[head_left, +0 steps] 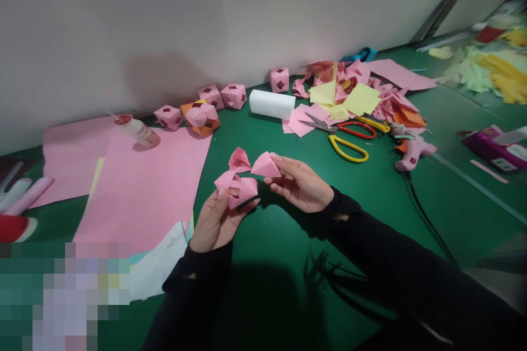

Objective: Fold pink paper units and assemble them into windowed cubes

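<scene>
Over the green counter (230,134), I have the fingers of the left hand (216,222) curled around a partly open pink paper shape (247,191), while those of the right hand (302,184) pinch a folded pink piece (265,165) near it. Another folded piece (239,158) shows just beyond the shape (I cannot tell whether they touch).

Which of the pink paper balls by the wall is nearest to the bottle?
The leftmost ball, just right of the bottle; the other balls stand farther right.
</scene>
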Demonstrator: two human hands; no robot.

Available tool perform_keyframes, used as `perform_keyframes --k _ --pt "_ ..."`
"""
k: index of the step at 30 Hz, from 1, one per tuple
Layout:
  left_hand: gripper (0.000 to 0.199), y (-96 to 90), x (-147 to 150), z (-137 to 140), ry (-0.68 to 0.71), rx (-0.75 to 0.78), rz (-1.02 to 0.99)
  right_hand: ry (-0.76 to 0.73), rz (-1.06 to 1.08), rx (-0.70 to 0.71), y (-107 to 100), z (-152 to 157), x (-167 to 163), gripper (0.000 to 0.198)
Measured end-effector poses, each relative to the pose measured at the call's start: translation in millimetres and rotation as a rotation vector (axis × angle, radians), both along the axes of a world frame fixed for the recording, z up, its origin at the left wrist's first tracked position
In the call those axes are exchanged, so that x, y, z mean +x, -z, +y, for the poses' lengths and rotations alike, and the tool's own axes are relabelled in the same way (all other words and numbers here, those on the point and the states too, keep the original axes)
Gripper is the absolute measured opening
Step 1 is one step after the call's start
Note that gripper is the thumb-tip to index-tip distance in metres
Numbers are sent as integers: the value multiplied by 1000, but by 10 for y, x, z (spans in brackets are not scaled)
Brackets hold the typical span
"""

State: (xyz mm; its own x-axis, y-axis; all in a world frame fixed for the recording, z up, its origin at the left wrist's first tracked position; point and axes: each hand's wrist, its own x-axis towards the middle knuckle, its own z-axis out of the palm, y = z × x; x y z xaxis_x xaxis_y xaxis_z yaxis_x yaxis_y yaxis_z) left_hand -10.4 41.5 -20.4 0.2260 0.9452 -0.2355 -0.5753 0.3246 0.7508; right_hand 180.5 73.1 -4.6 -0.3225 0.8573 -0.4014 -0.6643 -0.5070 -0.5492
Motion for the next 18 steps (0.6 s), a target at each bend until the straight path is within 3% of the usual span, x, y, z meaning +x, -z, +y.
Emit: perform_keyframes --k 8,14,18 --pt "16 -13 -11 5 5 0 2 -84 5 67 -5 -35 25 15" --pt "15 -25 -2 7 -3 -21 -66 -53 141 -13 -44 -16 22 28" --pt "22 -25 -3 9 -5 -30 -79 -5 212 -21 6 -26 11 10"
